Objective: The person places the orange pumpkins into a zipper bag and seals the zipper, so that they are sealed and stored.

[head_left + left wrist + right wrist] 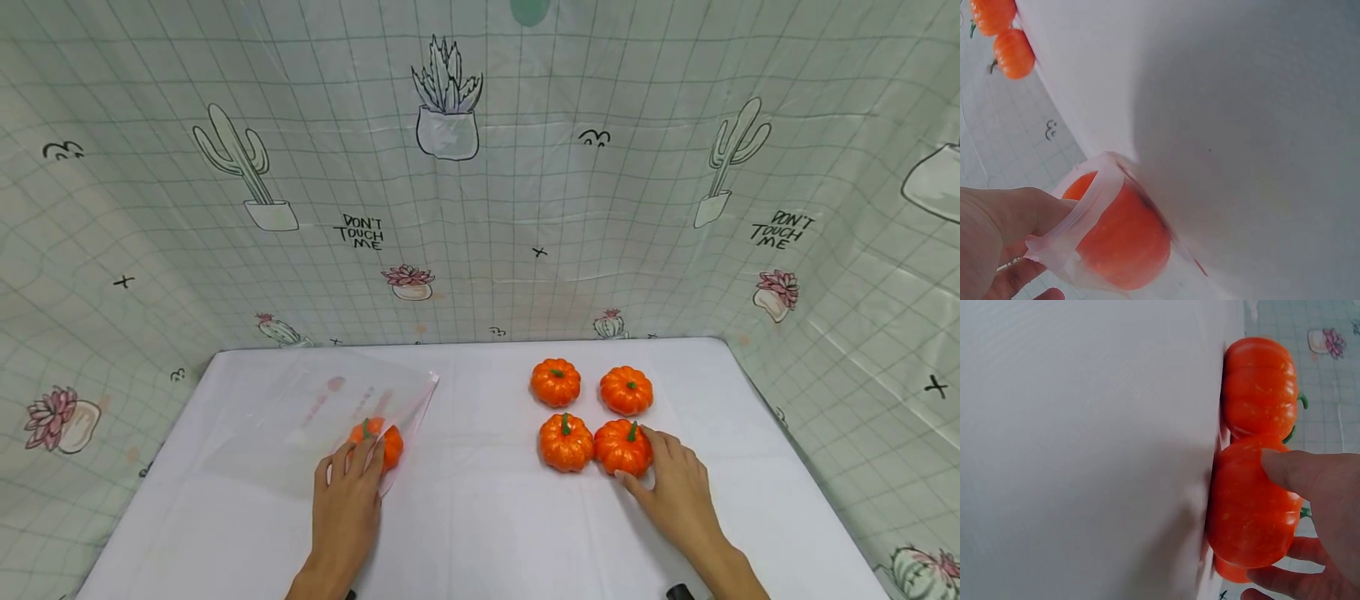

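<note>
A clear zip-top plastic bag (300, 417) with faint red print lies at the left of the table, an orange toy pumpkin (392, 447) at its mouth. My left hand (348, 492) holds the bag's mouth beside this pumpkin; in the left wrist view the thumb passes behind the bag's rim (1094, 209). On the right, my right hand (678, 492) grips a green-stemmed pumpkin (622, 447), thumb on the near side and fingers round the far side. Another pumpkin (566, 443) sits right against it on the left.
Two more pumpkins, one on the left (556, 382) and one on the right (626, 391), stand behind the front pair. A white cloth covers the table (480, 533). Behind it and at both sides hangs a checked curtain (480, 208) with cactus drawings.
</note>
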A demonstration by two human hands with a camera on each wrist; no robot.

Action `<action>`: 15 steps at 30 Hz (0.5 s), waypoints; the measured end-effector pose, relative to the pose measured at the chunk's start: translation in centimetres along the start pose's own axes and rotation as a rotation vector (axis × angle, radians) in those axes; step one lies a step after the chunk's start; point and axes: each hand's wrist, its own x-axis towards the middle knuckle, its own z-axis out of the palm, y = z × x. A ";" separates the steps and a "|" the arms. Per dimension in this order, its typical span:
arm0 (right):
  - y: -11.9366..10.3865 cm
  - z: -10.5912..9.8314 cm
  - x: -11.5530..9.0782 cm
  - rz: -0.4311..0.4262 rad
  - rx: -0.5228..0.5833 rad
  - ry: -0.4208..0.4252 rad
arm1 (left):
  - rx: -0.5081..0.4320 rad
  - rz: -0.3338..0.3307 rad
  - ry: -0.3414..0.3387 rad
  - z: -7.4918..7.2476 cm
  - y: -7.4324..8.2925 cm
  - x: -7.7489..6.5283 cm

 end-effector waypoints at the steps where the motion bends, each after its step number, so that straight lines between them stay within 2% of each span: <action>1: 0.1 0.0 0.0 0.003 -0.001 -0.010 | 0.002 0.001 0.003 0.0 0.0 0.0; 10: 0.4 0.1 0.1 0.011 0.000 -0.023 | 0.005 -0.018 -0.037 -0.3 0.2 0.1; 15: 0.2 -0.4 -0.1 0.025 0.013 0.007 | -0.003 -0.023 -0.042 -0.3 0.3 0.1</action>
